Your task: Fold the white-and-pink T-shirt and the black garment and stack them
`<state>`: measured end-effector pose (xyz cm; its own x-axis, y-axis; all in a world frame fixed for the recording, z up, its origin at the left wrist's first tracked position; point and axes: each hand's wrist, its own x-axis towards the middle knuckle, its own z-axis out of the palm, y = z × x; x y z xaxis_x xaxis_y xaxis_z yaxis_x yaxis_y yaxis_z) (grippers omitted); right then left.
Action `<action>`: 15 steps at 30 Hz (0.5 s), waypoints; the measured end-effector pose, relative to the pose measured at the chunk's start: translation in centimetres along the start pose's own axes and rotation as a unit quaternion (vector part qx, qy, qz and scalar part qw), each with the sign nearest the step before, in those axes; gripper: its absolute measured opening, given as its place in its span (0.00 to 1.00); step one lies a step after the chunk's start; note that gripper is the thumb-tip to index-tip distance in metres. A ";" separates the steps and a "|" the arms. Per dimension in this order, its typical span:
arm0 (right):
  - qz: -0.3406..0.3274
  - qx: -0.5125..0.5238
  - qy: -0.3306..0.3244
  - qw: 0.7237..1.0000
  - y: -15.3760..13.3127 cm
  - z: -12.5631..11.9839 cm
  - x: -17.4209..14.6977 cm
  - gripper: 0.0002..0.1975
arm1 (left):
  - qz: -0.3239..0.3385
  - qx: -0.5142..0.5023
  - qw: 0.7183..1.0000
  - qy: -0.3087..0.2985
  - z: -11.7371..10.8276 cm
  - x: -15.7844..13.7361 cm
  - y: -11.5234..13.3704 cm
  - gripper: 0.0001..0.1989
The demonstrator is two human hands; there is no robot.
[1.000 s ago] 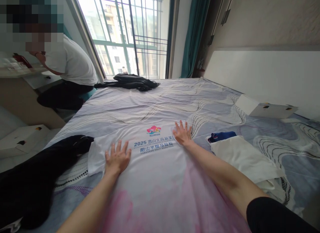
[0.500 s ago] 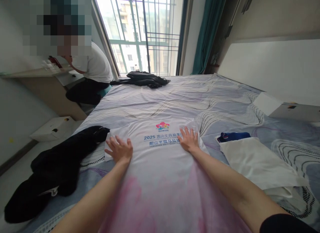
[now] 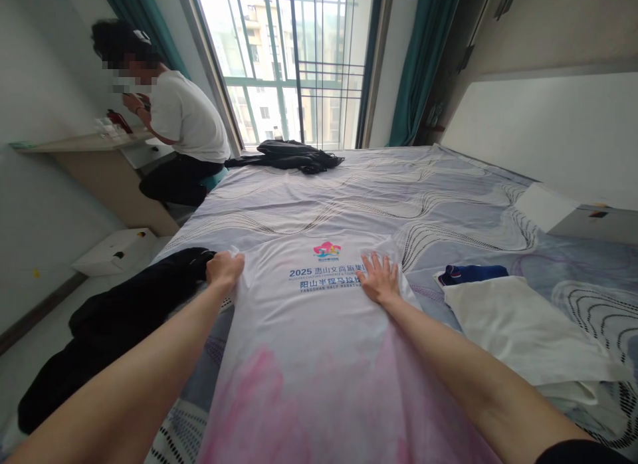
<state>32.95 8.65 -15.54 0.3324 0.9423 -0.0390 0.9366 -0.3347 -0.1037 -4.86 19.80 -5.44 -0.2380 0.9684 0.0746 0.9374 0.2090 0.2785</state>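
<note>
A white and pink T-shirt (image 3: 309, 331) with blue lettering and a pink logo lies spread out on the bed, its neck end away from me. At its left shoulder, my left hand (image 3: 225, 270) is closed on the sleeve fabric, pulling it slightly up. My right hand (image 3: 379, 278) rests flat with fingers spread on the right side of the chest, covering the end of the lettering. Black clothing (image 3: 134, 298) lies just beyond my left hand and forearm.
Folded white clothing (image 3: 528, 324) and a dark blue item (image 3: 471, 273) lie on the right of the bed (image 3: 359, 198). A black bag-like bundle (image 3: 294, 156) is at the far edge. A person (image 3: 189, 118) sits by the desk (image 3: 80, 145). White boxes (image 3: 117, 254) stand left and right.
My left hand has gone from lying flat with spread fingers to gripping the shirt's left sleeve, moving a little left and away. My right hand stays flat on the shirt.
</note>
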 end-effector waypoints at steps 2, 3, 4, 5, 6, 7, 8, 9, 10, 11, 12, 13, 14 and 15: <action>-0.001 0.003 0.003 1.000 0.0 0.0 -0.1 0.35 | 0.021 0.024 0.999 -0.018 0.4 -1.3 3.4 0.25; 0.000 0.004 0.005 1.000 0.0 0.0 -0.1 0.35 | 0.033 0.027 0.998 -0.038 1.0 -2.1 5.0 0.26; 0.001 0.005 0.008 1.000 -0.1 -0.1 -0.1 0.35 | 0.055 0.028 0.997 -0.056 1.7 -3.0 6.5 0.26; 0.000 0.006 0.010 1.000 -0.1 -0.1 -0.2 0.35 | 0.072 0.030 0.994 -0.076 2.5 -3.9 7.7 0.27; 0.000 0.006 0.013 1.000 -0.1 -0.1 -0.2 0.35 | 0.086 0.036 0.991 -0.092 3.3 -4.8 8.7 0.29; -0.001 0.008 0.013 1.000 -0.1 -0.1 -0.2 0.35 | 0.099 0.044 0.989 -0.097 4.2 -5.5 9.3 0.30; -0.001 0.008 0.012 1.000 -0.1 -0.1 -0.2 0.35 | 0.113 0.052 0.988 -0.086 5.0 -6.1 9.6 0.31; -0.001 0.009 0.011 1.000 -0.2 -0.2 -0.2 0.35 | 0.135 0.059 0.987 -0.062 5.7 -6.5 9.5 0.32; -0.001 0.009 0.010 1.000 -0.2 -0.2 -0.3 0.35 | 0.163 0.064 0.984 -0.033 6.4 -6.7 9.1 0.32; 0.001 0.008 0.009 1.000 -0.2 -0.3 -0.2 0.35 | 0.193 0.067 0.979 -0.010 7.0 -6.7 8.4 0.31; 0.002 0.008 0.007 1.000 -0.2 -0.3 -0.2 0.35 | 0.217 0.068 0.974 -0.001 7.6 -6.5 7.6 0.31; 0.002 0.008 0.005 1.000 -0.2 -0.4 -0.2 0.35 | 0.225 0.068 0.972 -0.010 8.1 -6.2 6.8 0.32; 0.001 0.008 0.002 1.000 -0.2 -0.4 -0.2 0.36 | 0.219 0.069 0.973 -0.032 8.6 -5.8 6.0 0.32; 0.001 0.010 -0.003 1.000 -0.2 -0.5 -0.1 0.36 | 0.203 0.070 0.975 -0.058 9.1 -5.3 5.4 0.34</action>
<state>32.78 8.61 -15.06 0.3335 0.9416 -0.0454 0.9336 -0.3366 -0.1231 3.74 16.99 -13.03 0.1829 0.9823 0.0413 0.9758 -0.1865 0.1141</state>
